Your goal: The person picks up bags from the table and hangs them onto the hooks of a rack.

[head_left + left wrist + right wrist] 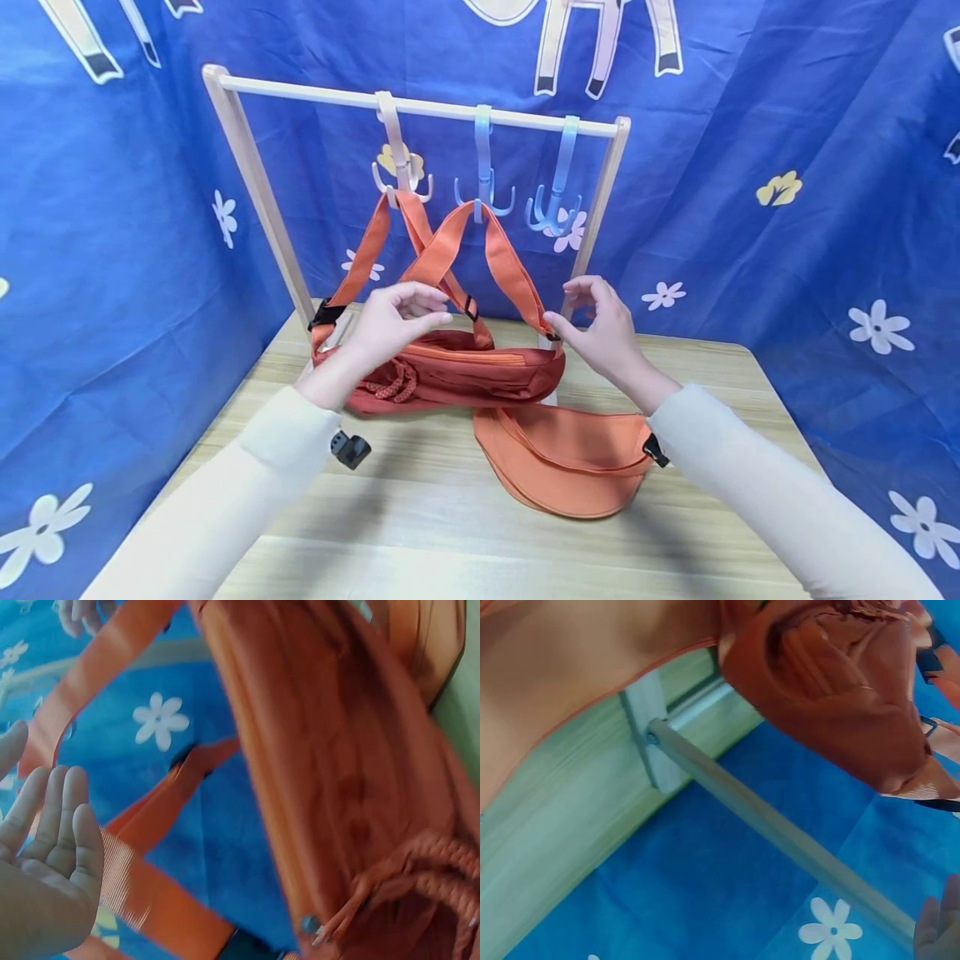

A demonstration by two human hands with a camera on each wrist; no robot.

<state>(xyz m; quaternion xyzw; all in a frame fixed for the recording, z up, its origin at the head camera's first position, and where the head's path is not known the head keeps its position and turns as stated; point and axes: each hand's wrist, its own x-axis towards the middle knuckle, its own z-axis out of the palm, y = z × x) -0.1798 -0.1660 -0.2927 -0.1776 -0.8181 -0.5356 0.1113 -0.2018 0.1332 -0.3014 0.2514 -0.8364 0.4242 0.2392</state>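
A dark red waist bag (480, 379) with orange straps hangs in front of the rack. One strap (367, 254) loops over a beige hook hanger (401, 167), and another over the middle blue hook hanger (483, 167). My left hand (393, 321) is in front of the straps at the bag's left, fingers loosely bent around nothing. In the left wrist view its fingers (71, 795) look relaxed. At the bag's right end my right hand (603, 329) is held with relaxed fingers, its thumb close to the strap; whether they touch I cannot tell.
A wooden rack (251, 187) stands at the back of the table (420, 533). A second blue hook hanger (555, 196) hangs at its right with nothing on it. An orange visor-like cap (570, 483) lies below the bag. Blue patterned cloth (750, 208) surrounds the table.
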